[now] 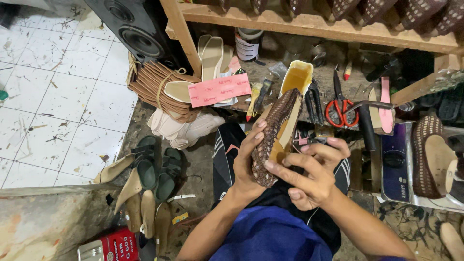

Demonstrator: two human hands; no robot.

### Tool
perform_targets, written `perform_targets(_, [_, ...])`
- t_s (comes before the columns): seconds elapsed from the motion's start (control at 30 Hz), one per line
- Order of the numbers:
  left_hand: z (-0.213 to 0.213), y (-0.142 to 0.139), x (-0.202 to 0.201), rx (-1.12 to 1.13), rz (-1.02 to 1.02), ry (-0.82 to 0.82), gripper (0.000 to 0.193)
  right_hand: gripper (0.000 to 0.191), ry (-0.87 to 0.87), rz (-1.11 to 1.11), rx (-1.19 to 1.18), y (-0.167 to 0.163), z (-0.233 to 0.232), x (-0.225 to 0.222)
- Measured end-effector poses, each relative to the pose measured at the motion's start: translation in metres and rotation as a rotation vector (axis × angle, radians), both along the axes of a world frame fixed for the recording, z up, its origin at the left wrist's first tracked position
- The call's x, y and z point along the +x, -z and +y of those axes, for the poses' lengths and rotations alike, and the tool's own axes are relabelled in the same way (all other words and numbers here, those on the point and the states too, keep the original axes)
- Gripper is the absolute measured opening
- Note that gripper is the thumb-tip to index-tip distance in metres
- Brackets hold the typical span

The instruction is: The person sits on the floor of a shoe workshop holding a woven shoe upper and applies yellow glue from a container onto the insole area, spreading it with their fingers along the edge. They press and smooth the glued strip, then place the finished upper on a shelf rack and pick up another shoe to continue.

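At the left of the frame, tan insoles [130, 191] and dark green sandals [157, 166] lie on the floor, below a tied bundle of brown soles [152, 87]. A pink paper strip [220, 89] rests on the worktop [270, 72] right of the bundle. At centre, the left hand [246, 164] has its grip clenched around the woven brown shoe upper [273, 133], fingers wrapped over its side. The upper stands tilted above the person's lap, toe end down. The right hand [311, 174] grasps the same upper from the right, fingertips pressing its edge. Further right, red-handled scissors [338, 108] lie on the worktop, and a finished woven shoe [432, 154] sits at the right edge.
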State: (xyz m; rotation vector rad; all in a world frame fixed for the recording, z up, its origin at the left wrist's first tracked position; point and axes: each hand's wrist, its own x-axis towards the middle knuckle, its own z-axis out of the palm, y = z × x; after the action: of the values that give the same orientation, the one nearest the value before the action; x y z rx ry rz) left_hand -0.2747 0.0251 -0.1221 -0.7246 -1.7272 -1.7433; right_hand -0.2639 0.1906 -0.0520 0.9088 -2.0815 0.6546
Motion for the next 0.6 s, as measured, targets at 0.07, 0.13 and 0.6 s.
perform_targets(0.07, [-0.0006, -0.0014, 0.0012, -0.031, -0.011, -0.021, 0.082, 0.048, 0.026, 0.014, 0.0, -0.0007, 0.0012, 0.001])
perform_targets(0.13, [-0.0009, -0.0024, 0.0021, -0.04, -0.016, -0.022, 0.082, 0.047, 0.02, 0.003, 0.008, -0.0024, 0.0017, 0.0016])
perform_targets(0.6, [0.0001, -0.0012, 0.0037, -0.02, -0.026, -0.004, 0.08, 0.04, -0.01, -0.029, 0.005, 0.0006, 0.0057, 0.0014])
